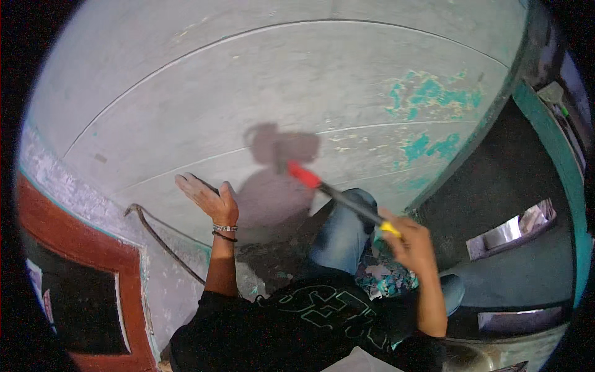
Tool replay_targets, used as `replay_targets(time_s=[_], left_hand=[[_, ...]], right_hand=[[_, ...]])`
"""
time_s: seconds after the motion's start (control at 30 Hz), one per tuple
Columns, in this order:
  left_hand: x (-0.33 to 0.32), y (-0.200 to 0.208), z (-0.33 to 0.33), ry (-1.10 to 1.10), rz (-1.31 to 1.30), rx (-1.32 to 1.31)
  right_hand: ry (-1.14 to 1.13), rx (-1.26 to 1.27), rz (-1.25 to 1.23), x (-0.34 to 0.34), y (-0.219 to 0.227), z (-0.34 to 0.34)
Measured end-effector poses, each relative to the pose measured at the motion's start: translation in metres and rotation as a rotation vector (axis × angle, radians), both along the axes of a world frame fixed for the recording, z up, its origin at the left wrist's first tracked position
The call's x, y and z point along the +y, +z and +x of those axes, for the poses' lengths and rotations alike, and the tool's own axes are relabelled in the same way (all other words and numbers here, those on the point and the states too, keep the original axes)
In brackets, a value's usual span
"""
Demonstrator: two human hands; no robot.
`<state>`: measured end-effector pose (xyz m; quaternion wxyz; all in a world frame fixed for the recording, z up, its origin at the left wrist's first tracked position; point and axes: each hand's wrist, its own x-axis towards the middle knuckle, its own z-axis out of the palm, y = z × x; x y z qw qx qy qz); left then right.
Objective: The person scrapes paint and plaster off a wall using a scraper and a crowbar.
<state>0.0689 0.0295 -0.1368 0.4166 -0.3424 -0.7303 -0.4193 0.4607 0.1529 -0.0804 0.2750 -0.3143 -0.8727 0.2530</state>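
My right hand (410, 243) is wrapped around the yellow-marked end of a long-handled scraper (350, 203). Its shaft is dark, and a red section sits toward the far end. The tip is blurred and close to the pale grey wall (322, 74); I cannot tell whether it touches. My left hand (211, 198) is raised beside the wall with fingers stretched and thumb apart, holding nothing that I can see. Turquoise patches (434, 93) show through the wall's pale coat at the right. Shadows fall on the wall between my hands.
Paint flakes (384, 276) litter the floor near my bent knee (347, 232). A thin, dark, hooked rod or cable (164, 242) leans along the wall at left. A red-brown frame (133, 297) stands at far left, and a turquoise edge (545, 124) borders a dark area at right.
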Motion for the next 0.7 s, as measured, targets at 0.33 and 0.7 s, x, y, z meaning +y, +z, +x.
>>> replay_targets(time_s=[0.33,0.7], left_hand=[[0.092,0.009,0.066,-0.011,-0.408,0.269],[0.162,0.020,0.142,-0.755,-0.666,0.397]], right_hand=[[-0.658,0.824,-0.516,-0.017,-0.109,0.127],[-0.317,0.920,-0.653,-0.034,-0.080,0.072]])
